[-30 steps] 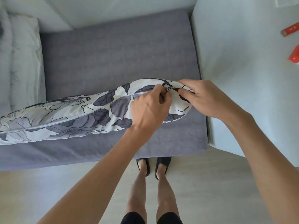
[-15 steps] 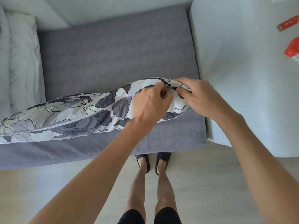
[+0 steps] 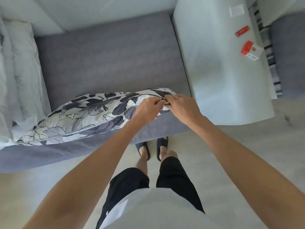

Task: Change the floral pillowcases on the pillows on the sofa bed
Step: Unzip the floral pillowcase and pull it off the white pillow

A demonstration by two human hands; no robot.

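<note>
The floral pillowcase (image 3: 85, 118) is still on its pillow at the sofa bed's (image 3: 107, 60) front edge. Left hand (image 3: 146, 109) and right hand (image 3: 181, 108) both pinch its right-end zipper corner; removal seems barely begun, refitting remains.

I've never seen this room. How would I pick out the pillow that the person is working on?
Start at the grey sofa bed that fills the middle of the view. Along its front edge lies the floral pillow, with the left hand and right hand pinching its right-hand corner. Its bold dark leaf and flower print sets it apart from the pale, almost plain bedding piled at the left end.
</note>
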